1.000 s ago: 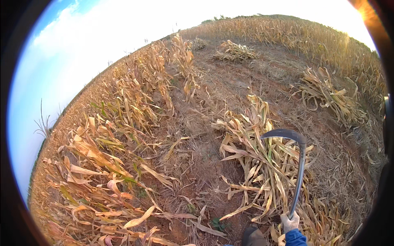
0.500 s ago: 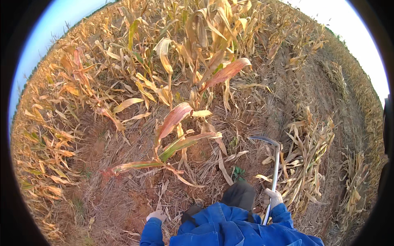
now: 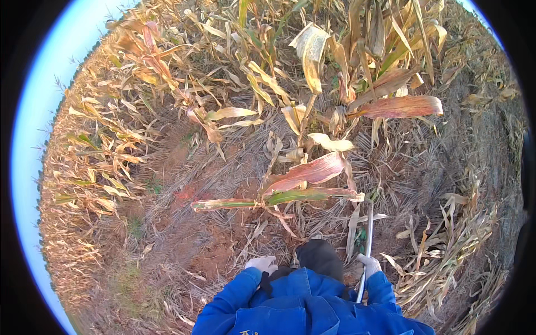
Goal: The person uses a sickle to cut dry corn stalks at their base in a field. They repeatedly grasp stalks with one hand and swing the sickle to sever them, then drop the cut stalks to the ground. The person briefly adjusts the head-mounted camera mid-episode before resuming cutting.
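The gloved right hand (image 3: 369,265) was closed around the sickle (image 3: 369,237), whose shaft extended forward from it; the blade was indistinct. The gloved left hand (image 3: 262,263), fingers loosely extended, lay beside the trousers (image 3: 319,259). Ahead, between the hands, stood a red-leaved stalk (image 3: 314,171); right of the right hand lay dry stalks (image 3: 453,258); beyond both stood maize (image 3: 311,53).

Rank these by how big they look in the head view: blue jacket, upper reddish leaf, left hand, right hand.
1. Blue jacket
2. Upper reddish leaf
3. Left hand and right hand: too alike to rank.
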Available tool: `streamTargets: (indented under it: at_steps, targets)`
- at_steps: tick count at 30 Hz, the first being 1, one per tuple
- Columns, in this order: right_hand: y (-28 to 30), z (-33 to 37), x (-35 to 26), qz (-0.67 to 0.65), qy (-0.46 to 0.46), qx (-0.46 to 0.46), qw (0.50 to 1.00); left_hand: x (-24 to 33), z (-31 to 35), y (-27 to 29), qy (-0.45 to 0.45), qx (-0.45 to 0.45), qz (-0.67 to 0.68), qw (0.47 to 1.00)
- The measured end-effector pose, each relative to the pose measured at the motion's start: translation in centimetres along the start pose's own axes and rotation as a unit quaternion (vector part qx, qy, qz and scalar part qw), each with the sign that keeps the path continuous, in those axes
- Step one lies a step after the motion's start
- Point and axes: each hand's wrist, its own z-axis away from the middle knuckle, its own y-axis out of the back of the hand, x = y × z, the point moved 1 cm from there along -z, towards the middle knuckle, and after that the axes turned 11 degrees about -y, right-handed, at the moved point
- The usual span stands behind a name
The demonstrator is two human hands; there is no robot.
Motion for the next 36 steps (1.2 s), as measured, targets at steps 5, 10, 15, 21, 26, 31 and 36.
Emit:
streamTargets:
  at_steps: [5,10,15,21,26,31,36]
  targets:
    - [-0.3,-0.2,-2.4,-0.06,0.0,-0.015,0.998,3.4,-6.7,6.5,-0.07,0.039,-0.044,0.996]
    - [-1.0,-1.5,-0.5,-0.058,-0.013,0.024,0.998,3.4,-13.7,11.1,-0.14,0.078,-0.137,0.977]
    - [-4.6,-4.8,6.6,-0.07,-0.068,0.064,0.993,1.0,-20.6,14.0,-0.167,0.032,-0.309,0.936]
    - [-12.6,-8.1,16.9,-0.112,-0.079,0.031,0.99,-7.1,-27.9,13.1,-0.151,0.021,-0.512,0.846]
    - [-20.5,-18.6,24.0,-0.129,-0.078,0.052,0.987,-14.6,-29.7,11.3,-0.094,-0.025,-0.582,0.807]
    - [-26.2,-35.8,26.1,0.048,0.042,0.159,0.985,-17.0,-31.6,10.1,-0.075,-0.119,-0.642,0.754]
    - [-31.3,-50.4,26.1,0.084,-0.044,0.125,0.988,-19.3,-32.7,9.6,-0.096,-0.083,-0.638,0.76]
